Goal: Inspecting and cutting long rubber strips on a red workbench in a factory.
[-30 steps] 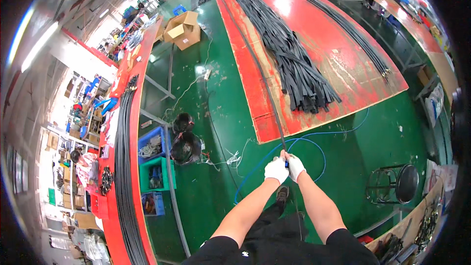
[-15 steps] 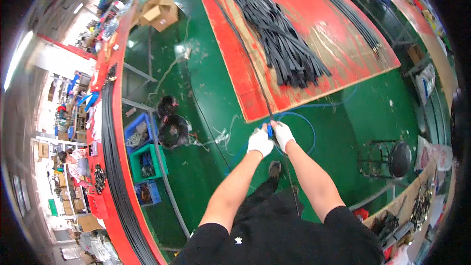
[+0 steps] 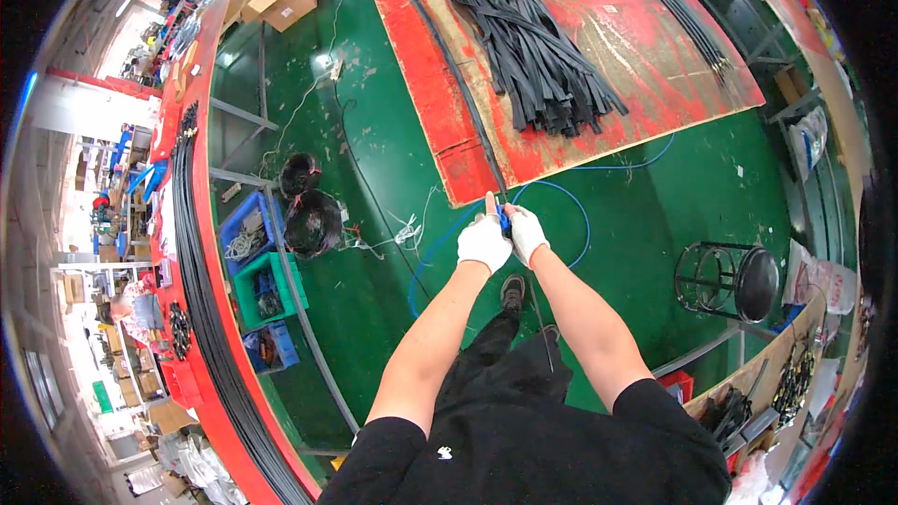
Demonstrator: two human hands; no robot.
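My left hand (image 3: 485, 242) and my right hand (image 3: 528, 235) are close together, just off the near corner of a red tabletop. Both wear white gloves with some bare fingertips. A small blue tool (image 3: 505, 222) shows between them, its exact kind hidden by the fingers. My left hand is closed against it. A long black sleeve (image 3: 465, 92) lies along the table's left side and reaches into the hands. Below my right hand, which is closed, a thin dark cable (image 3: 539, 315) hangs toward the floor.
A pile of flat black sleeves (image 3: 538, 56) and a row of black cables (image 3: 673, 5) lie on the red table (image 3: 645, 84). A blue hose (image 3: 586, 224) loops on the green floor. A black stool (image 3: 756, 282) stands right; bins (image 3: 297, 281) and a cable-laden bench (image 3: 245, 313) stand left.
My hands have shifted slightly left and up in the picture, still together around the blue tool. The table and floor items have shifted up and left in view.
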